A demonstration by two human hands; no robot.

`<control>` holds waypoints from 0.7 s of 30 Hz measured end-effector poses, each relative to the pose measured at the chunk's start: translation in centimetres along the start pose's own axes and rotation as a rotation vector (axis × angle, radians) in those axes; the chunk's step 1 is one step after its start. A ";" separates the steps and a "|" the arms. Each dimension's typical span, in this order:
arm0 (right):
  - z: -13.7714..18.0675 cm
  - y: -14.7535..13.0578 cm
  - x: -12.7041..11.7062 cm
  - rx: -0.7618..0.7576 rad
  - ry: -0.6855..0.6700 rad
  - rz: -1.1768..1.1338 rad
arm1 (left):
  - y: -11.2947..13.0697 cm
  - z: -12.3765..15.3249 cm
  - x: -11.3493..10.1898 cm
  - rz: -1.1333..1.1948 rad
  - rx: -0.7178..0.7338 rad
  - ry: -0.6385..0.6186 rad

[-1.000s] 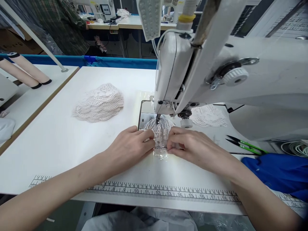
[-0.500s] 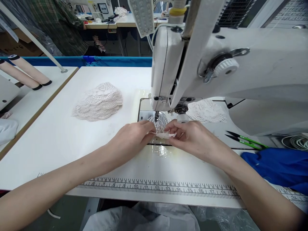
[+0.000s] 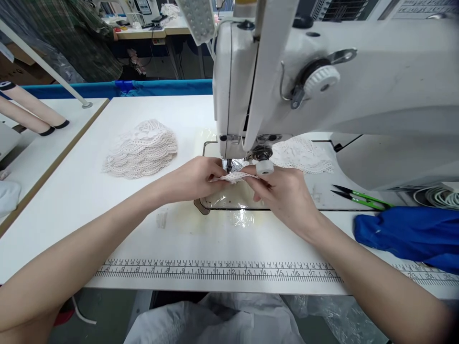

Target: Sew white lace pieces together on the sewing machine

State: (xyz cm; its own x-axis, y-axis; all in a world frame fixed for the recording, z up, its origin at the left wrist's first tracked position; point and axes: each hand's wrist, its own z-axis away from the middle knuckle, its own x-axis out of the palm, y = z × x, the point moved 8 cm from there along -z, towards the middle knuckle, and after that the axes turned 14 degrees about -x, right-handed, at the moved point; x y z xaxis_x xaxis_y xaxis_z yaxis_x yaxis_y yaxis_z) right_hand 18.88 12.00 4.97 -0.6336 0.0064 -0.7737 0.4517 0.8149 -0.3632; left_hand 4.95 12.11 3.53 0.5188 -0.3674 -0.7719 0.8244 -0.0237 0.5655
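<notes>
A white sewing machine [image 3: 236,86] stands over the table, its presser foot [image 3: 229,165] low at the needle plate. Just in front of the foot, a small strip of white lace [image 3: 234,177] stretches between my two hands. My left hand [image 3: 201,179] pinches its left end, and my right hand [image 3: 283,191] grips the right end with fingers bent. Part of the lace is hidden by my fingers and the machine head. Left of the machine lies a stack of lace pieces [image 3: 143,149]; more lace [image 3: 301,155] lies behind my right hand.
Green-handled thread snips [image 3: 362,198] lie on the right beside a blue cloth [image 3: 409,234]. A printed ruler [image 3: 215,271] runs along the table's front edge. At the far left stands a thin white pole [image 3: 46,62]. Beyond the table is a person in a checked garment [image 3: 82,38].
Both hands have moved forward with the lace, closer to the presser foot. The fan of white strands seen under the foot is now mostly covered. The camera view has shifted slightly.
</notes>
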 end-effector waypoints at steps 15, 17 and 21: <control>0.0 -3.3 1.2 -0.295 -0.304 0.178 | 2.3 5.5 2.7 -0.485 0.455 0.501; 0.0 -3.8 1.2 -0.336 -0.289 0.204 | 2.6 6.3 3.2 -0.612 0.442 0.593; 0.0 -4.0 1.4 -0.341 -0.299 0.201 | 2.6 6.6 3.6 -0.662 0.412 0.597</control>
State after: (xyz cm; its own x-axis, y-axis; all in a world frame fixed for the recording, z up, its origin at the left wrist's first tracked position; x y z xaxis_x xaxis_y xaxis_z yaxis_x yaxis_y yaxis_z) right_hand 16.23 8.71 5.36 -0.3251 0.0568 -0.9440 0.2837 0.9581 -0.0401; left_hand 7.51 4.61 4.16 0.1026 0.3649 -0.9254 0.9054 -0.4195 -0.0650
